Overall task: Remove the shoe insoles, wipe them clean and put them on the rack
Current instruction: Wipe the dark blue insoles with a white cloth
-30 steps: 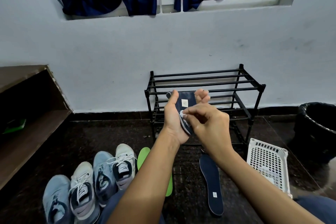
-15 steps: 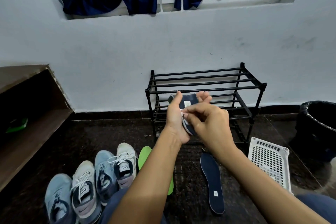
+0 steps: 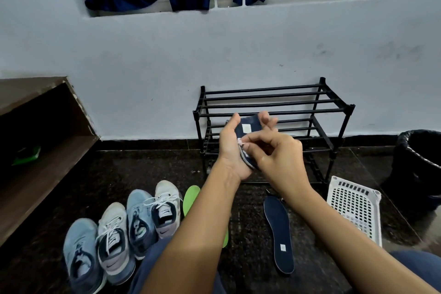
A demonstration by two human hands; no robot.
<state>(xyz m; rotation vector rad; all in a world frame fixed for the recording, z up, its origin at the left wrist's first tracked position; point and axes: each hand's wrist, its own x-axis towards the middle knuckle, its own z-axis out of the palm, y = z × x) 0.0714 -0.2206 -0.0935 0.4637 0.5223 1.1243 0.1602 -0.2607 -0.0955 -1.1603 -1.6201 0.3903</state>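
The right hand (image 3: 274, 155) is inching its pinch up the navy insole (image 3: 248, 126), rubbing with what is probably a white wipe (image 3: 239, 143), while the left hand (image 3: 230, 150) is gripping that insole. Below the grip, a second navy insole (image 3: 279, 229) and a green insole (image 3: 191, 198) are waiting. Behind it, the rack (image 3: 262, 96) is showing none yet.

You've got a navy insole (image 3: 248, 124) in front of the rack (image 3: 274, 97): matt cloth top, paper-like white label (image 3: 246, 128); the white wipe (image 3: 240, 142) on it looks soft, fibrous. Rack = black tubing, smooth, semi-gloss. Right of rack: white perforated plastic basket (image 3: 353, 207), glossy black bin liner (image 3: 420, 150). Floor (image 3: 143, 169) under rack: dark speckled stone, slight sheen. Left of rack: mesh-cloth sneakers (image 3: 140, 217), matt brown wood shelf (image 3: 43, 169).
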